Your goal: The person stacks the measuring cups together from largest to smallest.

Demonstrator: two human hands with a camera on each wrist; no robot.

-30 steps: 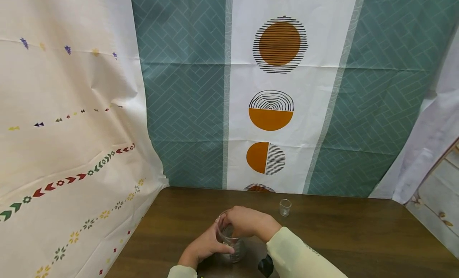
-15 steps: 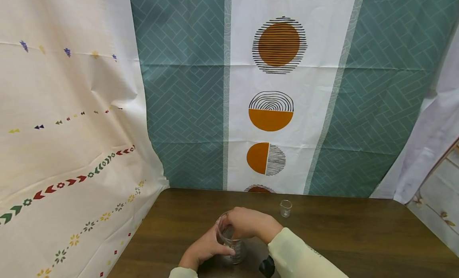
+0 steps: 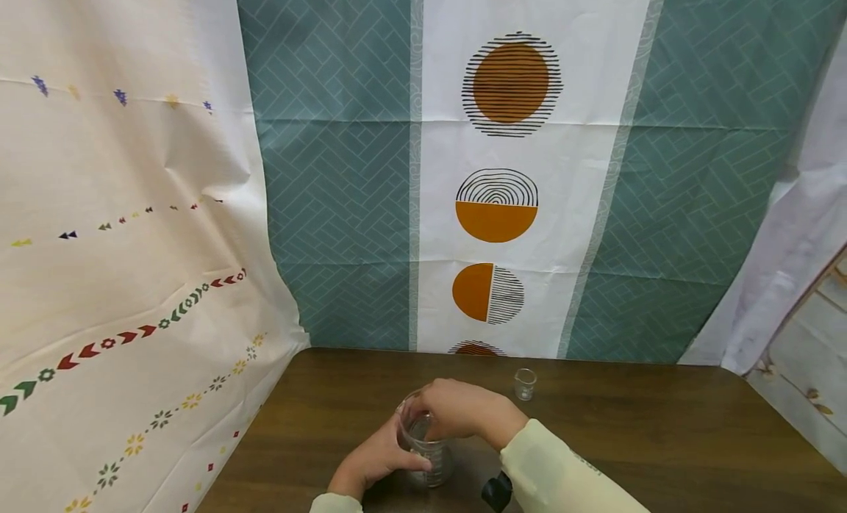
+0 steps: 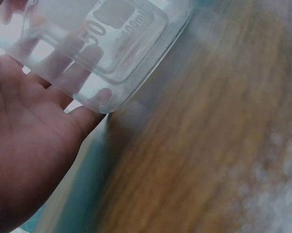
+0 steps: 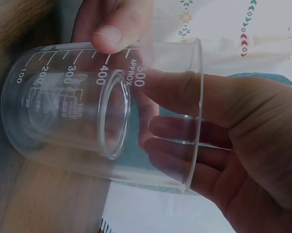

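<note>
A large clear glass beaker [image 3: 437, 470] with a white scale stands on the brown table. My left hand [image 3: 379, 458] grips it from the left, thumb across the front. Inside it sits a smaller glass beaker [image 5: 85, 114], its rim well below the large one's. My right hand [image 3: 463, 410] reaches over the large rim from the right. In the right wrist view, the right hand's fingers [image 5: 170, 128] extend inside the large beaker, just short of the small beaker's rim, with nothing between them. Beyond stands a tiny glass beaker [image 3: 525, 386].
The wooden table [image 3: 629, 439] runs back to a green and white curtain [image 3: 344, 167] with orange circles. A cream patterned cloth [image 3: 132, 278] hangs along the left side. A dark object [image 3: 496, 491] shows beside the right sleeve.
Both hands keep nearly the same place at the large beaker. The head view has shifted very slightly.
</note>
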